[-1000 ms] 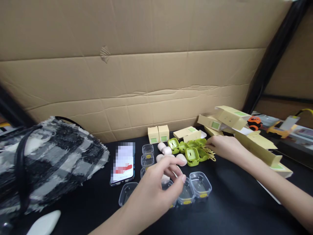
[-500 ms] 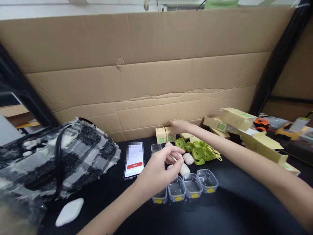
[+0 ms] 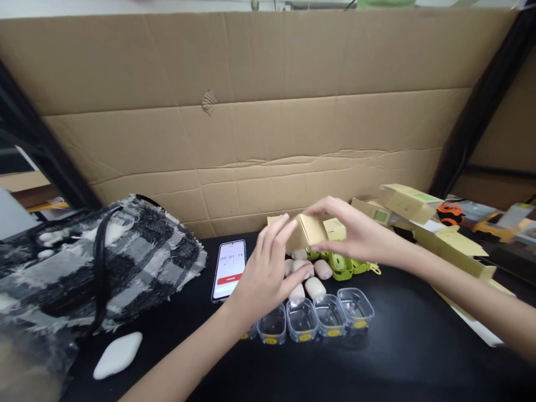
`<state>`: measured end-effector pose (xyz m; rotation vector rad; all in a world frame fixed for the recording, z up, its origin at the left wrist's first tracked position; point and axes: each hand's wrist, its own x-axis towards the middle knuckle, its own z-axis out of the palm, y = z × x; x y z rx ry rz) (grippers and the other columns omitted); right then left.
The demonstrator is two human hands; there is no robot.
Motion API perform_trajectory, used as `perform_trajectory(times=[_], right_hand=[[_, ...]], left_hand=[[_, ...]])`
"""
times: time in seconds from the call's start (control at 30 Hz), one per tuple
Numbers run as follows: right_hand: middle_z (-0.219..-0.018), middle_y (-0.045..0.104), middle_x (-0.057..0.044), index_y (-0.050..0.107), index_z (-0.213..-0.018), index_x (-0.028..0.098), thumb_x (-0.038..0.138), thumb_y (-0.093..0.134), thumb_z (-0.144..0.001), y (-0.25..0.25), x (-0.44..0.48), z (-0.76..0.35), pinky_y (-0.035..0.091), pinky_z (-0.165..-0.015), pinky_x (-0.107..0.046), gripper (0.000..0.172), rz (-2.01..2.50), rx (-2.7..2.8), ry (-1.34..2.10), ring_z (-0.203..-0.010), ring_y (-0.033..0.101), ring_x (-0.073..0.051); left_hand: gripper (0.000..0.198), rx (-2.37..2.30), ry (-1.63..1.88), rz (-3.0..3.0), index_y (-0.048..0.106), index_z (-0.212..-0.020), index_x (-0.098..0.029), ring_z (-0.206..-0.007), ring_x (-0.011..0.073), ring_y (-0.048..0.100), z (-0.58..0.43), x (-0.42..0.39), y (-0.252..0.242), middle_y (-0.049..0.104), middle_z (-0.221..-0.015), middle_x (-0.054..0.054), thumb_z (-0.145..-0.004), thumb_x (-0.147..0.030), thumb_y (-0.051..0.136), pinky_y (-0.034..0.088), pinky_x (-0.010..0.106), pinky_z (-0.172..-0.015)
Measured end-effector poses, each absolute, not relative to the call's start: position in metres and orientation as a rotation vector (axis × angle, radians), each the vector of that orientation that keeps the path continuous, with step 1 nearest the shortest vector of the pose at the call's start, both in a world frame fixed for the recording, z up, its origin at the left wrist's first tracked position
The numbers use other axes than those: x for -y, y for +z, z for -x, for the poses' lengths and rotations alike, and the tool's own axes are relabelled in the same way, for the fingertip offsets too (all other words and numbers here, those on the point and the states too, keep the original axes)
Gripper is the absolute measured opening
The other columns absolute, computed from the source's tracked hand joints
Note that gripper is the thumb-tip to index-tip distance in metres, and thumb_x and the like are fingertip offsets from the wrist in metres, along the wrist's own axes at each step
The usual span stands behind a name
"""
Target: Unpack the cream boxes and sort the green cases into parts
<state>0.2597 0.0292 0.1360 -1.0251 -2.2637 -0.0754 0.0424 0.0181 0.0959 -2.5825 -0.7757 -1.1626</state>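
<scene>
My right hand (image 3: 345, 229) grips a small yellowish cardboard box (image 3: 315, 230), tilted and lifted above the pile. Beside the box's left side is my left hand (image 3: 272, 259), its fingers apart; whether a fingertip touches the card is hard to tell. Under the hands lie several white earbud cases (image 3: 322, 269), partly hidden. Green silicone cases (image 3: 341, 265) with a strap sit just right of them. In front stands a row of clear plastic cups (image 3: 302, 321) with yellow stickers, the leftmost one partly covered by my left wrist.
A phone (image 3: 229, 262) showing a timer lies left of my hands. The black-and-white checked bag (image 3: 146, 262) and a white rounded object (image 3: 118, 355) are farther left. Opened cardboard boxes (image 3: 446, 248) are heaped at right. A tall cardboard panel (image 3: 268, 134) closes off the back.
My right hand has drawn back from the boxes by the panel, bringing one small box toward me. My left hand has lifted slightly and spread its fingers beside it.
</scene>
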Motion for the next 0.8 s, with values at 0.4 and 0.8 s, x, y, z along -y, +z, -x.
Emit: perform_trajectory(times=[0.4, 0.8], right_hand=[[-0.113, 0.057, -0.014, 0.042, -0.126, 0.019, 0.023, 0.058, -0.089, 0.068, 0.007, -0.273, 0.049, -0.088, -0.046, 0.040, 0.801, 2.165, -0.300, -0.106, 0.055, -0.027], [-0.091, 0.069, -0.006, 0.053, -0.103, 0.023, 0.012, 0.050, -0.086, 0.074, 0.026, -0.273, 0.057, -0.069, -0.029, 0.020, 0.554, 2.049, -0.068, -0.083, 0.068, -0.018]], left_hand=[[0.051, 0.694, -0.859, 2.749, 0.037, -0.130, -0.013, -0.108, 0.0287, 0.061, -0.053, -0.003, 0.097, 0.063, -0.116, 0.016, -0.087, -0.029, 0.059, 0.055, 0.041, -0.086], [0.052, 0.856, -0.876, 2.606, 0.041, -0.119, -0.018, -0.091, 0.0274, 0.064, -0.053, -0.002, 0.099, 0.061, -0.105, 0.012, -0.072, -0.013, 0.062, 0.059, 0.038, -0.066]])
